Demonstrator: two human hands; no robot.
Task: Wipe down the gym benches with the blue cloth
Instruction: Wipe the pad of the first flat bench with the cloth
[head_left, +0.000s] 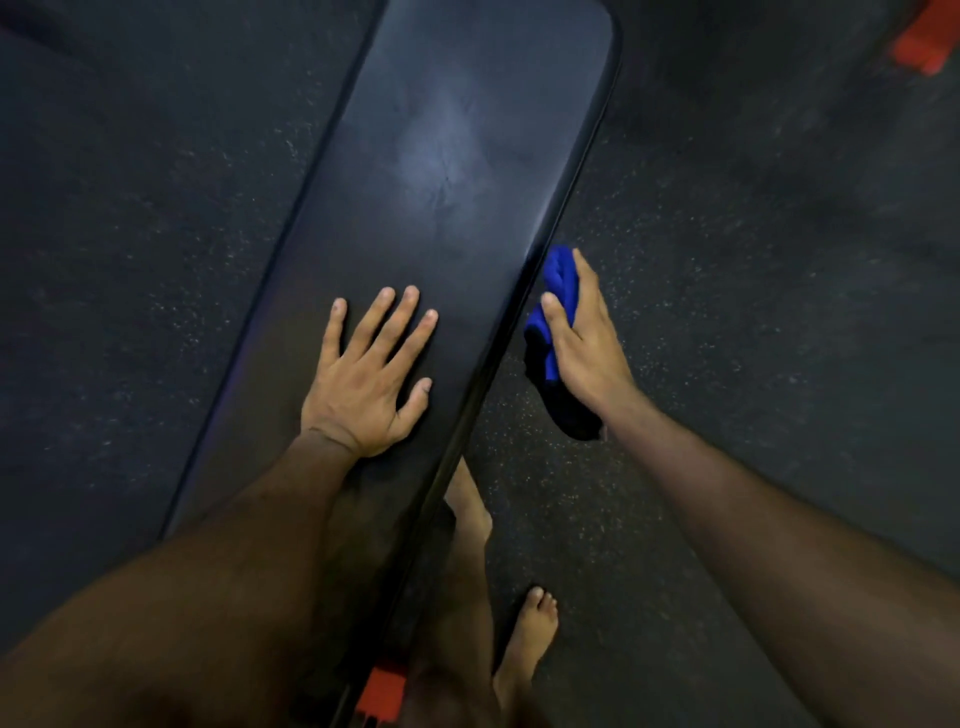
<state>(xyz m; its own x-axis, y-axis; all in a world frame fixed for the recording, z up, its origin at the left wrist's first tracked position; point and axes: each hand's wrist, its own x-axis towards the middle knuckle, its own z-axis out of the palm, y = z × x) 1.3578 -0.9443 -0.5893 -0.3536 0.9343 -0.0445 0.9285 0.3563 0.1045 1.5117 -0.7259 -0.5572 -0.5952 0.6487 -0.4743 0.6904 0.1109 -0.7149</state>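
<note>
A long black padded gym bench (447, 156) runs from the bottom centre up to the top of the head view, with a pale sheen on its middle. My left hand (371, 374) lies flat on the bench top, fingers spread and straight. My right hand (582, 332) grips the bunched blue cloth (553, 301) and holds it against the bench's right side edge. The cloth's lower end hangs dark below my wrist.
Dark speckled rubber floor (727, 260) surrounds the bench on both sides. My bare feet (530, 639) stand to the right of the bench's near end. An orange-red frame part (382, 696) shows at the bottom, another red object (924, 41) at the top right.
</note>
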